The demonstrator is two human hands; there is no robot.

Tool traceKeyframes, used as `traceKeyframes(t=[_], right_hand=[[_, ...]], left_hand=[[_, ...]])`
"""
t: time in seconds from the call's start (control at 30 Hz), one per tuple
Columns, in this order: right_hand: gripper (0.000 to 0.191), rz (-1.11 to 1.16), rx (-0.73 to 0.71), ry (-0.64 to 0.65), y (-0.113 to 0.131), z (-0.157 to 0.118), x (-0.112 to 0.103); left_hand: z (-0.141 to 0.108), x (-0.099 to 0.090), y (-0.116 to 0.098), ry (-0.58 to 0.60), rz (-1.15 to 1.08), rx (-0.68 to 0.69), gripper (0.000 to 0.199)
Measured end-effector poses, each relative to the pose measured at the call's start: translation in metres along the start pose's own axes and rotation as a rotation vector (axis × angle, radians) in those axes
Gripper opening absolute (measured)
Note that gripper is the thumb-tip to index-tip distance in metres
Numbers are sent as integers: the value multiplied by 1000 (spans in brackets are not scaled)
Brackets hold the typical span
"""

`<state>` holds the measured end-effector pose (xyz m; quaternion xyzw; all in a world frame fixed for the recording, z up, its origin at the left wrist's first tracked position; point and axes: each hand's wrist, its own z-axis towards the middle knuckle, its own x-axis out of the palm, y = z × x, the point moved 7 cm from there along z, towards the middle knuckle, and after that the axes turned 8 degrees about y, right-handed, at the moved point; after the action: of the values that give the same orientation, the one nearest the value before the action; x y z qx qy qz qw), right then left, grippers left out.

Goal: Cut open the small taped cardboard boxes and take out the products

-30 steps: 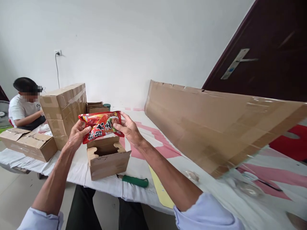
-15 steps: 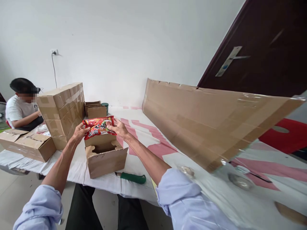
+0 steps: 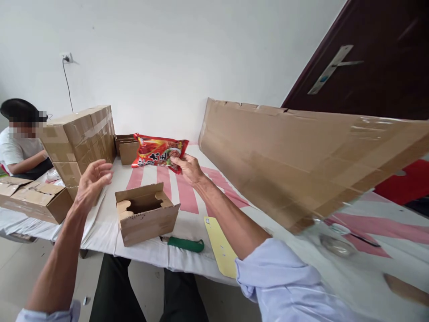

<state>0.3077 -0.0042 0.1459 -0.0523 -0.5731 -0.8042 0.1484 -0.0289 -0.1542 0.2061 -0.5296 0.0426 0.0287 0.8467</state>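
Note:
A red packet of instant noodles (image 3: 157,152) with white lettering hangs above the table, gripped at its right end by my right hand (image 3: 188,168). My left hand (image 3: 94,180) is off the packet, to its left, with fingers apart and nothing in them. Below the packet an open cardboard box (image 3: 147,221) stands near the table's front edge, flaps raised; its inside is dark. A green-handled tool (image 3: 185,244) lies just right of the box, its far end partly hidden. Beyond it is a yellow card (image 3: 219,246), partly under my right forearm.
Taped cartons (image 3: 80,134) are stacked at the left, with a flat carton (image 3: 36,199) before them. A large cardboard sheet (image 3: 284,156) leans at the right. A roll of clear tape (image 3: 337,246) lies near it. Another person (image 3: 22,138) sits at far left.
My left hand has let go of the noodle packet and moved left. My right hand has carried the packet up and to the right, away from the box. The yellow card now shows.

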Motion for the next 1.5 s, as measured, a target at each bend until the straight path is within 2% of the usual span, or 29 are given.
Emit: traceKeyframes(t=[0.07, 0.17, 0.23, 0.33, 0.43, 0.6, 0.67, 0.7, 0.77, 0.83, 0.9, 0.97, 1.07, 1.1, 1.17, 1.23, 1.33, 1.37, 1.43, 1.5], right_hand=[[46, -35, 65, -98, -22, -6, -28], [48, -76, 159, -145, -63, -26, -54], [50, -109, 221, -155, -90, -42, -60], [51, -159, 278, -134, -122, -48, -53], [50, -212, 279, -97, -136, -17, -29], [57, -281, 183, -32, -122, 86, 13], [64, -320, 158, -34, -115, 106, 17], [63, -340, 156, -26, -113, 105, 17], [52, -370, 179, 12, -113, 84, 12], [40, -385, 229, 66, -116, 44, 3], [41, -383, 289, 115, -118, -4, -8], [44, -353, 341, 193, -117, -48, -15], [49, -392, 344, 275, -104, -96, -17], [49, -426, 327, 296, -98, -110, -16], [46, -513, 274, 326, -87, -135, -14], [39, -622, 196, 322, -77, -160, -17], [32, -809, 44, 281, -68, -198, -31], [30, -871, -8, 265, -67, -210, -37], [28, -992, -99, 243, -68, -230, -47], [27, -1094, -166, 236, -72, -244, -54]], left_hand=[[-37, -3, 19, 26, 66, -77, 73], [-89, 12, 60, 136, 235, -144, 84], [-114, 27, 88, 175, 407, -169, 95], [-130, 41, 107, 68, 637, -92, 97], [-129, 50, 112, -12, 764, -29, 83], [-115, 59, 108, 60, 854, 2, 73], [-114, 60, 105, 51, 896, 20, 71], [-114, 60, 105, 50, 915, 26, 70], [-115, 61, 106, 48, 941, 32, 67], [-113, 59, 112, 43, 955, 25, 62], [-104, 51, 119, 37, 973, 9, 59], [-81, 40, 128, 53, 994, -14, 60], [-28, 16, 143, 66, 1019, -136, 63], [-10, 5, 148, 35, 1033, -220, 61], [18, -8, 150, -15, 1055, -301, 57], [29, -14, 148, -103, 1083, -338, 64], [15, -4, 147, -215, 1110, -331, 69], [9, 4, 151, -195, 1109, -326, 62], [3, 25, 165, -75, 1091, -332, 46], [9, 41, 183, 33, 1071, -364, 39]])
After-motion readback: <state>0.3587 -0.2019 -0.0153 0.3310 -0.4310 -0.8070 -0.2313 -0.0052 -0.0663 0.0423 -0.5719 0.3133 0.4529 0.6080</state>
